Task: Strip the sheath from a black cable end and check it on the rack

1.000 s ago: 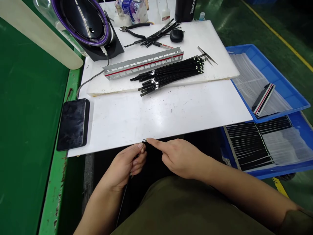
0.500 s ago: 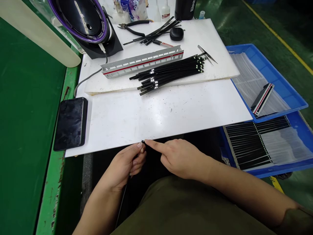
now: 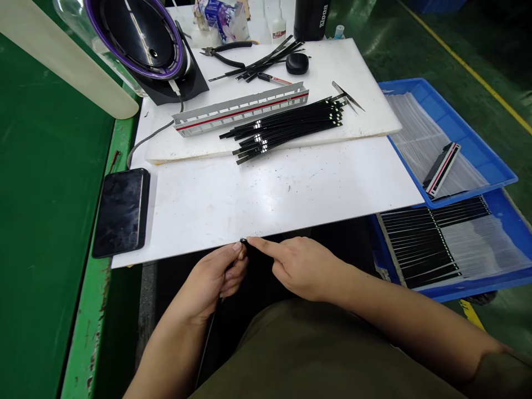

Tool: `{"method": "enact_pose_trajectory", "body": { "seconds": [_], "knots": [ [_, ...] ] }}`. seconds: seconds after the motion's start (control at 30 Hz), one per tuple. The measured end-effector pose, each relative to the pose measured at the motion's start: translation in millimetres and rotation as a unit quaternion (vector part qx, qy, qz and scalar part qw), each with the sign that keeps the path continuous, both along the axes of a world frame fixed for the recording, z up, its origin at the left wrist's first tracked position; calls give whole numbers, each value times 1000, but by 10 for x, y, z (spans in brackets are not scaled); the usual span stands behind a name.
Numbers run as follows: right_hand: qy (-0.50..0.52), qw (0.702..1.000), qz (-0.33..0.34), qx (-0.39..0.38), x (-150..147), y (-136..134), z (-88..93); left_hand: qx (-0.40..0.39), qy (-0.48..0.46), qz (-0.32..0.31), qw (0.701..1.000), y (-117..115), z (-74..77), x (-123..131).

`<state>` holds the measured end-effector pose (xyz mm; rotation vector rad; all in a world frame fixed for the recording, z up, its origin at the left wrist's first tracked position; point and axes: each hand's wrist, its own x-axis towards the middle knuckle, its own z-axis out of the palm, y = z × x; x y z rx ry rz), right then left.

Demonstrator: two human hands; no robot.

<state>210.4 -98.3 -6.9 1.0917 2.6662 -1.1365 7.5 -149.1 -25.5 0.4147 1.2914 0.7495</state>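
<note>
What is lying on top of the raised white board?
A grey slotted rail, a pile of black strips, tweezers, pliers and a black case. What the pile covers cannot be seen.

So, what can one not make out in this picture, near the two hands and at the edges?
All in the head view:
The black strip, gripped in the left hand: its lower end is lost, dark against the dark gap beside the lap.
The right hand: its own fingers hide whether it pinches the strip's tip or only touches it.
The black bottle: cut off by the top edge.
</note>
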Motion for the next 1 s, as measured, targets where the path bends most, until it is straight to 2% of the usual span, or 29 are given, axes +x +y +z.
{"method": "enact_pose_trajectory", "body": {
  "seconds": [0.27,0.9,1.0],
  "knots": [
    [6,1000,-4,-10,-6,-2,21,-1,6,-1,1000,-12,-4,-5],
    [-74,990,24,117,-44,-90,-8,4,20,0,1000,4,3,18],
    [-45,996,5,78,-29,-74,-29,7,0,-3,1000,6,-8,-6]
  ]
}}
